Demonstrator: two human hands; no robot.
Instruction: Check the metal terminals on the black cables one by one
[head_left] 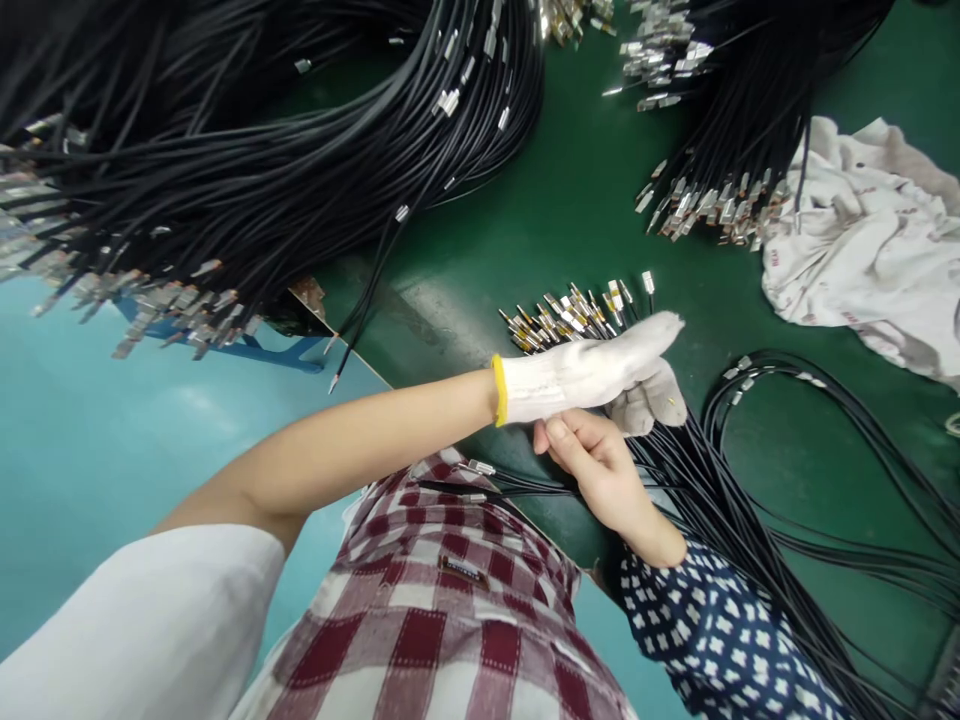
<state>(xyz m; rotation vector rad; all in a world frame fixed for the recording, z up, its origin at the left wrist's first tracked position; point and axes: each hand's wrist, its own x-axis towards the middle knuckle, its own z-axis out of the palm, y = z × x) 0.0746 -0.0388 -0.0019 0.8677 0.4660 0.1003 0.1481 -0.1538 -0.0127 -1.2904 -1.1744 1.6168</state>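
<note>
Reaching over the green desk (592,190), the left hand (637,365), in a white glove (536,388), lies across the black cable bundle (742,510) running from mid-frame to lower right, some fingers bent; whether they grip it I cannot tell. The bare right hand (611,480) has its fingers curled at the glove's lower edge, perhaps adjusting it, though any pinch is unclear. Handling these closely packed cables and their metal connectors (574,310) seems to call for a gentle, even hold.

Shiny green tabletop (592,190) above a glossy pale-blue floor (150,420), with a blue metal frame (292,352) beneath
</note>
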